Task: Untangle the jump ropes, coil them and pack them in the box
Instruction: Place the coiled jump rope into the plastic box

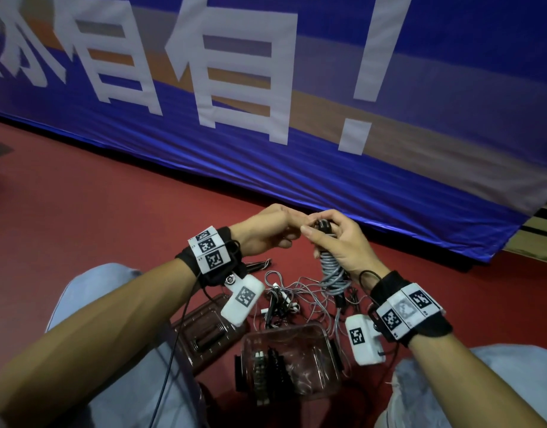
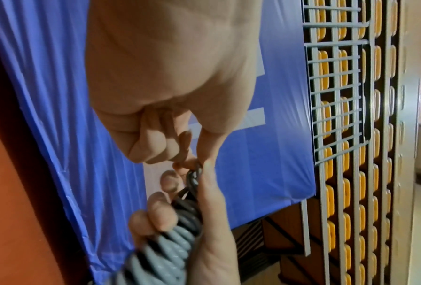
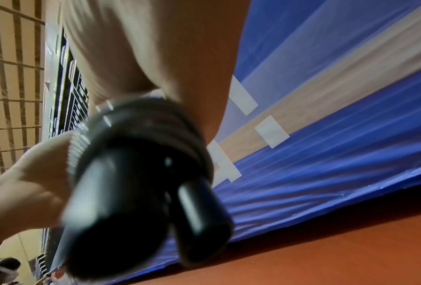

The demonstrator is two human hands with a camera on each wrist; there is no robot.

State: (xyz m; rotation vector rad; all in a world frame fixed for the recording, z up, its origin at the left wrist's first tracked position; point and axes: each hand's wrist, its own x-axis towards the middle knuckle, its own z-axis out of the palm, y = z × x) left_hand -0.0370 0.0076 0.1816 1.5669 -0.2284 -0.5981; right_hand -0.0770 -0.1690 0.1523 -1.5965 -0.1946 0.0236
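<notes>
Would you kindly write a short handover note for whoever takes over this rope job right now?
Right hand grips a coiled grey rope wound around its black handles. Left hand pinches the rope end at the top of that coil.
The clear box on the floor already holds at least one bundle; its lid lies beside it.
Left: finish this coil, pack it, then untangle the loose ropes on the floor.

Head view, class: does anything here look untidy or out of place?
Yes. Thin ropes lie in a loose tangle on the red floor beyond the box, knotted over one another, while the right hand grips one neatly coiled rope.
</notes>
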